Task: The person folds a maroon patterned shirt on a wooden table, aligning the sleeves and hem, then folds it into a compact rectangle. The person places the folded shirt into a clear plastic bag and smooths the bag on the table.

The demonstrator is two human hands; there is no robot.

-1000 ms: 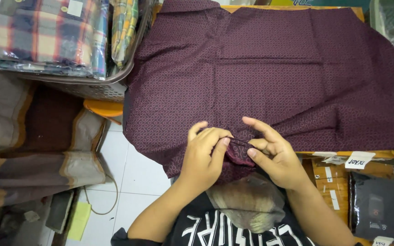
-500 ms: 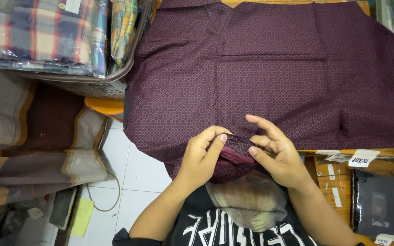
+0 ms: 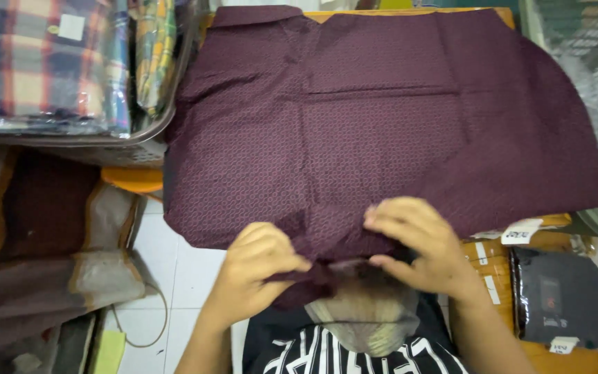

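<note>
Shirt: we have a maroon patterned shirt (image 3: 382,118) spread flat over an orange work surface (image 3: 133,179), its body reaching toward the far side and its near end hanging over the edge toward us, so the part we handle is close to the body.
Left hand: our left hand (image 3: 257,266) pinches the near edge of the shirt, thumb and fingers closed on a fold of cloth; we judge the grip is there to keep the fabric taut.
Right hand: our right hand (image 3: 420,246) curls its fingers narrowly over the same near edge, thumb underneath, holding bunched cloth; the two hands sit close together, just apart, which lets us work one small spot.
Hidden part: whether a button or a collar lies between the fingers we cannot tell, since the cloth covers it.
Beige cloth: a beige fabric (image 3: 365,322) lies against our chest, just below the hands, under the shirt's hanging end.
Left side: a wire basket (image 3: 140,142) with bagged plaid shirts (image 3: 43,62) stands at far left, and folded brown textiles (image 3: 43,228) lie nearer, all beside the surface.
Right side: a packaged dark garment (image 3: 558,298) rests at near right on brown parcels with white labels (image 3: 496,266), apart from the shirt in hand.
</note>
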